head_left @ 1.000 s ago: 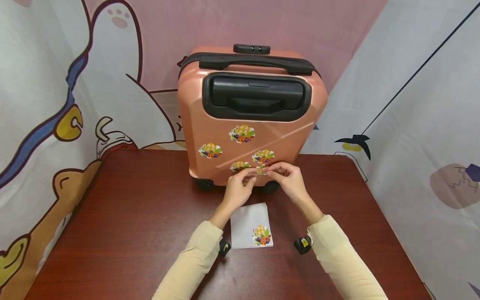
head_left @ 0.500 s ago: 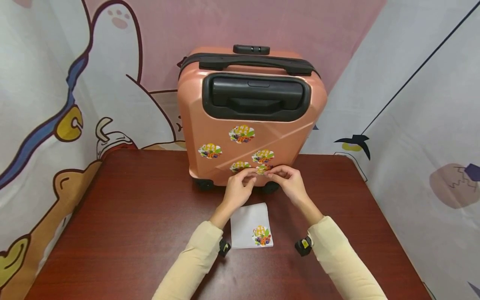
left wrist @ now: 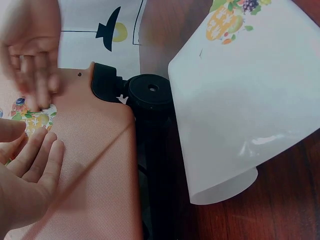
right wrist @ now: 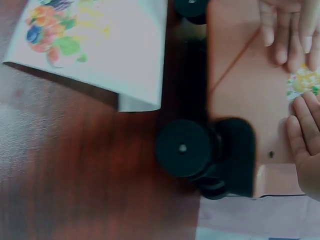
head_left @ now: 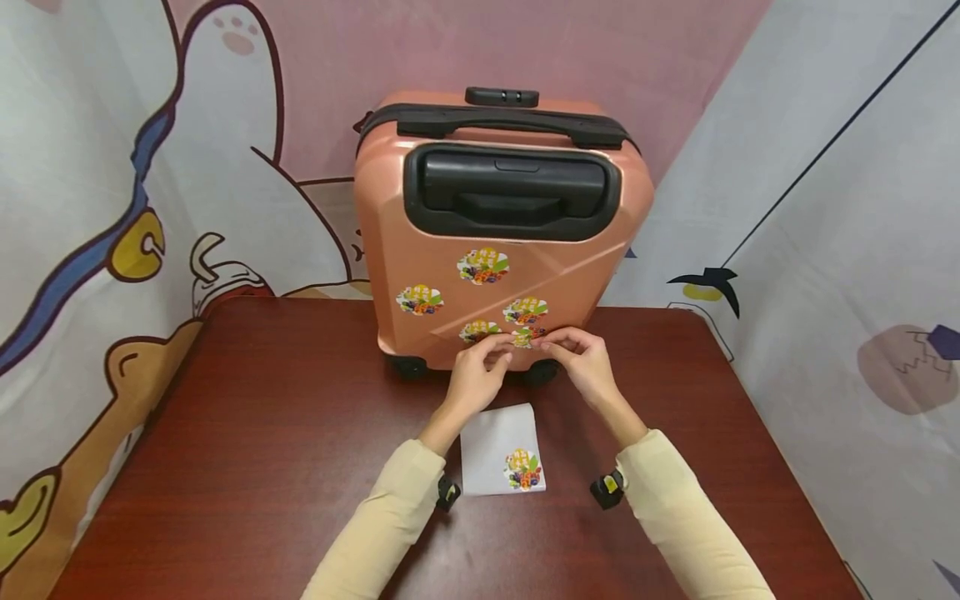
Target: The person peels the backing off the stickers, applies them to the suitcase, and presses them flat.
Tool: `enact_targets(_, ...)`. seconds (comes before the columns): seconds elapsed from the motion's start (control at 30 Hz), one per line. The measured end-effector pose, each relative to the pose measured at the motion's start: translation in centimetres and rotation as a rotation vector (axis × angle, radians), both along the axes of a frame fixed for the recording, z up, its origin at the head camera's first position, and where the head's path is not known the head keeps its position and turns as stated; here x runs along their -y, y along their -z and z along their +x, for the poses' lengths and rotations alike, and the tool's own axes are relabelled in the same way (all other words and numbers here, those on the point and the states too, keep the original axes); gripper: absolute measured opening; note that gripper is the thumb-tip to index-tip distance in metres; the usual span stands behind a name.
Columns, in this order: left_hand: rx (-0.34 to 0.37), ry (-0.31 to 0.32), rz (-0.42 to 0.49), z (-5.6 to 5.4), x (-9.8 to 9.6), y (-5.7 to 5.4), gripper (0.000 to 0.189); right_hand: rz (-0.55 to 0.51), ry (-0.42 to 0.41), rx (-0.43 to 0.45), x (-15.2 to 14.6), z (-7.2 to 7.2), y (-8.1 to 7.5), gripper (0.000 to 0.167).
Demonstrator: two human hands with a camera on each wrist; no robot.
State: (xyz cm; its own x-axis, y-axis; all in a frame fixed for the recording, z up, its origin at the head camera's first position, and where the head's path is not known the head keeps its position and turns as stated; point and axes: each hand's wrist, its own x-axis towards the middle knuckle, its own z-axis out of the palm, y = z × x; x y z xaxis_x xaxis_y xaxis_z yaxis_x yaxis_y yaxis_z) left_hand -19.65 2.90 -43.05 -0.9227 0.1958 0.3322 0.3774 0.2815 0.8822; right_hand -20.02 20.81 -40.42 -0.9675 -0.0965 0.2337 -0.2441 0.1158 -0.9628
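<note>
A round fruit-print sticker (head_left: 522,337) lies against the lower front of an upright orange suitcase (head_left: 442,258). My left hand (head_left: 478,373) touches the sticker's left side with its fingertips. At the opposite side, the fingers of my right hand (head_left: 590,367) rest at the edge, thumb and forefinger close together. Both hands cover parts of the print. In the left wrist view, the sticker (left wrist: 40,120) shows between the two hands, and the right one is blurred. Seen from the right wrist, the other fingers of both hands are fairly straight around the sticker (right wrist: 303,80).
Several matching stickers, one of them high in the middle (head_left: 483,267), are on the suitcase front. A white sheet (head_left: 495,450) bearing one fruit sticker (head_left: 523,469) lies on the brown table (head_left: 300,467) below my hands. Black wheels (head_left: 408,367) support the suitcase; a printed cloth hangs behind.
My right hand's fingertips have shifted slightly to the right along the sticker, uncovering more of its print. My left hand stays in place.
</note>
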Motion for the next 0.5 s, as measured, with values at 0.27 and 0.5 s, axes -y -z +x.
enact_targets(0.27, -0.003, -0.009, -0.016, -0.1, 0.1, 0.1, 0.026, 0.003, 0.023, -0.045, -0.2, -0.1, -0.9, 0.018)
enact_targets(0.5, 0.012, 0.001, -0.017, 0.0, 0.1, 0.1, 0.026, 0.010, 0.032, -0.011, -0.9, 0.1, -0.1, 0.019)
